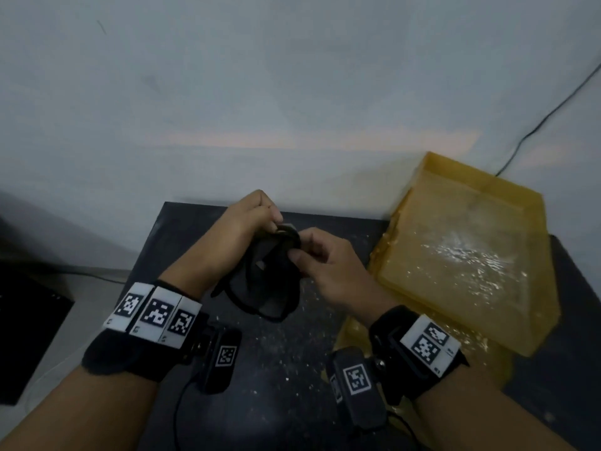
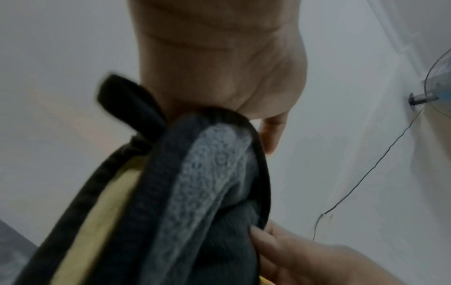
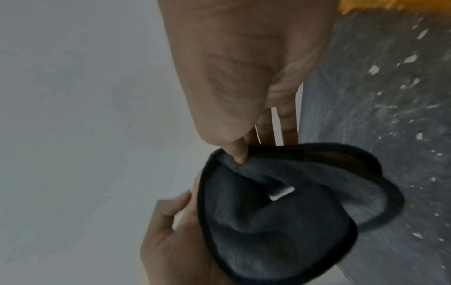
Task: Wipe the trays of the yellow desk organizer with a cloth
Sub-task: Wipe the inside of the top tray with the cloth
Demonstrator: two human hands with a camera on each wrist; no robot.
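**Both hands gather a dark cloth beside the dusty yellow organizer**

Wrist straps with black-and-white square markers sit nearest the head camera, one on each forearm. Beyond them, both hands hold a crumpled dark grey cloth with black stitched edging point(image 1: 265, 275) above the black bench point(image 1: 276, 362). The left hand point(image 1: 245, 219) curls its fingers round the cloth's upper bunch; the right hand point(image 1: 328, 262) pinches a fold between thumb and fingers, seen clearly from the right wrist.

The translucent yellow plastic desk organizer point(image 1: 461, 262) stands to the right of the hands, just beside the right forearm, so the right hand is nearer. Its top tray tilts and runs lengthwise away toward the wall, and white dust speckles its floor. A lower tray edge shows under the right wrist.

White crumbs scatter over the bench. A plain pale wall rises behind, with a thin black cable point(image 1: 549, 115) running down it at the right.
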